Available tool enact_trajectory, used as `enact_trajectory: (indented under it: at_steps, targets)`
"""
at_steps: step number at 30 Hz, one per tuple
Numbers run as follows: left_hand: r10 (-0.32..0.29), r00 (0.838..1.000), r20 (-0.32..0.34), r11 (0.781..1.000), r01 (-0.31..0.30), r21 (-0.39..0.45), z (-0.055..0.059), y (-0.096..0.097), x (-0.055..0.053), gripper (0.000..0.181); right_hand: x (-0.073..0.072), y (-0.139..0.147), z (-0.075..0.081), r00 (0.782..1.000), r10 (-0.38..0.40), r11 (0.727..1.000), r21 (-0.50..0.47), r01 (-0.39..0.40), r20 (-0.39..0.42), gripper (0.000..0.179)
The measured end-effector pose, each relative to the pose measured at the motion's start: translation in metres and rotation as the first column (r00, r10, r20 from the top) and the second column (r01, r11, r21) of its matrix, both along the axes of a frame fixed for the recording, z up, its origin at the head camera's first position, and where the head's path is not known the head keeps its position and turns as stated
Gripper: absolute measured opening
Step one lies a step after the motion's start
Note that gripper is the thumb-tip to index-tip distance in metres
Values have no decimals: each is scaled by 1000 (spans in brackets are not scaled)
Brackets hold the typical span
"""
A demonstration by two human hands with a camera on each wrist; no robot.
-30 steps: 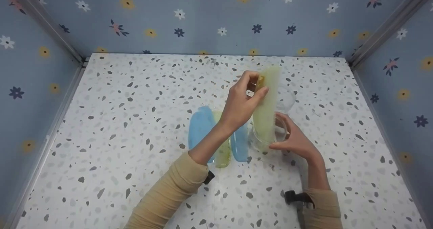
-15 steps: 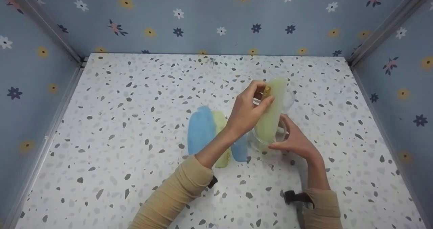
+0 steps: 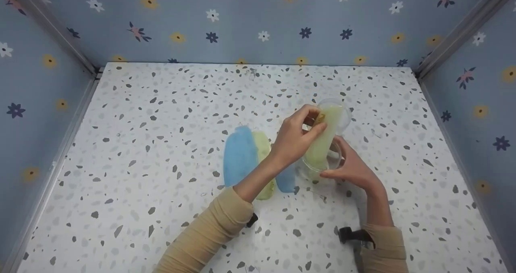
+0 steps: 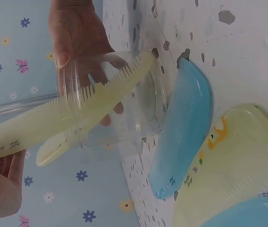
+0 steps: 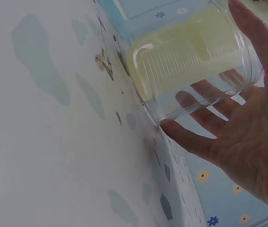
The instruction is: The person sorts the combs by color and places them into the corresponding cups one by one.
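My left hand point(image 3: 296, 136) pinches a pale yellow-green comb point(image 4: 30, 125) near its upper end. The comb slants down into the mouth of a clear plastic jar point(image 4: 119, 127). A second yellow-green comb point(image 4: 51, 149) leans in the jar, its rounded end sticking out past the rim. My right hand point(image 3: 354, 166) grips the jar around its side, with thumb and fingers on opposite sides, as the right wrist view also shows. The jar stands upright on the table. To its left lie a blue comb point(image 3: 240, 156), a yellow-green comb point(image 3: 263, 144) and another blue comb point(image 3: 286, 178), partly behind my left arm.
A clear round lid point(image 3: 344, 117) lies just behind the jar. The speckled white table point(image 3: 161, 208) is bordered by blue flowered panels point(image 3: 242, 19) at the back and both sides.
My left hand has moved down and slightly right, lowering the comb deeper into the jar. The right hand and the jar have stayed in place.
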State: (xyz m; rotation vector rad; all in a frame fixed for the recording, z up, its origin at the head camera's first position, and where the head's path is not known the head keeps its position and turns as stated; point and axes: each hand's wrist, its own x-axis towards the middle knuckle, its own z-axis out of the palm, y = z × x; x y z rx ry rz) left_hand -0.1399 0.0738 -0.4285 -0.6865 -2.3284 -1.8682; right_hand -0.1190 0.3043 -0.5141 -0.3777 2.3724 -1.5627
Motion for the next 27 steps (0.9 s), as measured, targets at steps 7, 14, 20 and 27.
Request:
enact_trajectory:
  at_steps: [7,14,20,27]
  targets:
    - [27,998,-63,1000,-27,5,-4,-11,-4,25,-1,0,0,1000,0,1000,-22,1,27,100]
    - [100,994,-54,995,-101,-16,-12,-39,-15,26,-1,-1,1,999,6,999,-53,-3,49,100]
    - [134,991,6,990,-133,-42,-24,-59,-23,27,-1,-1,3,998,1,999,-50,2,57,101]
    - [135,989,63,989,-131,-60,-36,-73,-29,28,-1,-1,1,999,13,998,-63,-10,49,100]
